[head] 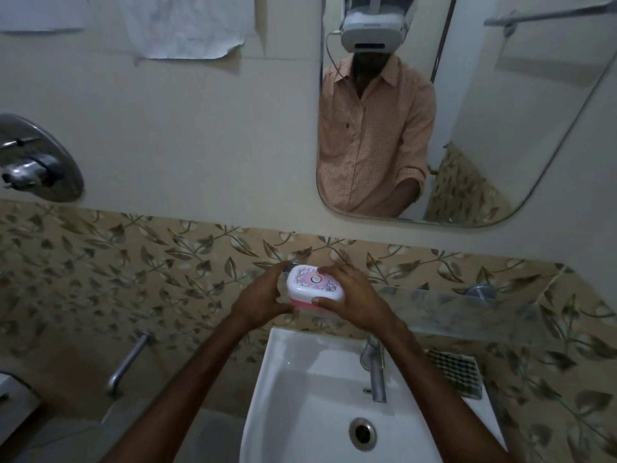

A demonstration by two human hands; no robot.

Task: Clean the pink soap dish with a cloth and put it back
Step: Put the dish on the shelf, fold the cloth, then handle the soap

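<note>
White sink [287, 372] mounted below leaf-patterned tiles [100, 262]; mirror [500, 128] above. Pink soap dish [314, 285] gripped by left hand [263, 297] and right hand [354, 297], fingers curled round ends.

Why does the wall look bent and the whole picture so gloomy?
Head view: the wide-angle lens bows the mirror and tile border near the edges; room light is dim; the pink soap dish, gripped by the left hand and right hand, looks bright and sharp; the shower valve at far left is smeared.
</note>
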